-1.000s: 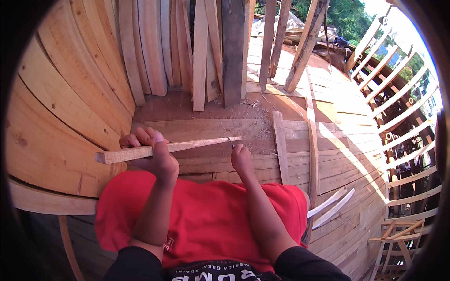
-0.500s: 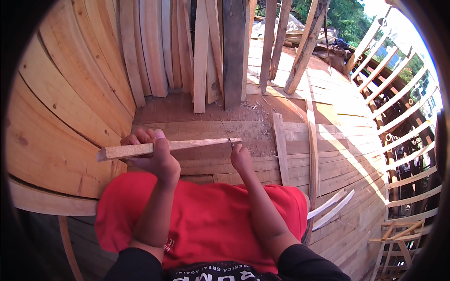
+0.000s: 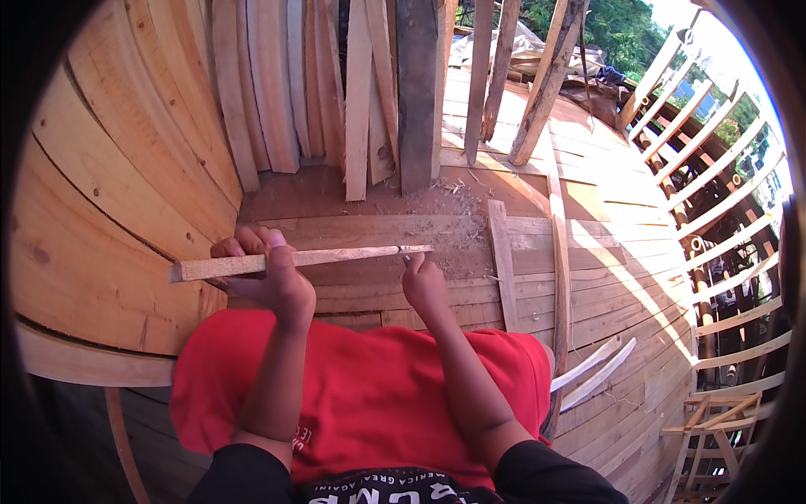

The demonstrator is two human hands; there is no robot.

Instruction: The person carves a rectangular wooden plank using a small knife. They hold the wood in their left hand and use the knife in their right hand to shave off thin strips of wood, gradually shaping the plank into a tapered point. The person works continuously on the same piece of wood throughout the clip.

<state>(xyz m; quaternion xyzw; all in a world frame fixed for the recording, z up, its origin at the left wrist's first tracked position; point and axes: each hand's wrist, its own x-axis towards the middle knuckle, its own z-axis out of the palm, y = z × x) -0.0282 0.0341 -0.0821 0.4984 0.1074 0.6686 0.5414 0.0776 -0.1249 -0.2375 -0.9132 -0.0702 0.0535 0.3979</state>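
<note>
Fingers, left hand (image 3: 281, 281): are gripping the wooden stick (image 3: 348, 255) near its thick end.
Fingers, right hand (image 3: 425, 284): are gripping a small dark tool (image 3: 400, 250), barely showing.
Stick axis: is running crosswise; narrow end is lying just beyond the nearer right hand.
Counts: stick, one; tool, one; pale strips (image 3: 603, 377), two.

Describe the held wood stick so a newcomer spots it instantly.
Find the red cloth over the person's lap. Just beyond it, the left hand grips a pale wooden stick. Unlike the floorboards, it is hand-held, square-ended at left, tapering toward a thin tip near the right hand.
</note>
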